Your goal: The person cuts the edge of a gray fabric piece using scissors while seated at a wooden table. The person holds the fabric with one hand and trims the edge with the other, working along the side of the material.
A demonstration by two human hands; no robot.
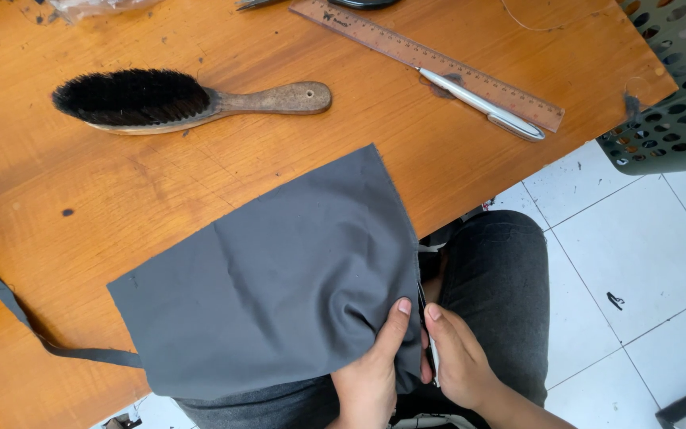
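Both hands sit right at the bottom edge, working the same corner of a grey fabric piece (279,294). Left hand (371,373) has its thumb on top of the cloth with the fingers tucked under, so it's pinching the right-hand edge. Right hand (454,357) is just beside it, thumb nearly touching the left thumb, fingers closed on that same edge plus something thin and pale I can't make out. From the grip, the fabric spreads up and to the left over the wooden table (81,199). Well beyond the grip lies a black-bristled brush (184,99), and further up right a wooden ruler (430,59) with a silver pen (482,105) touching it. Green basket (668,79) sits off the table corner.
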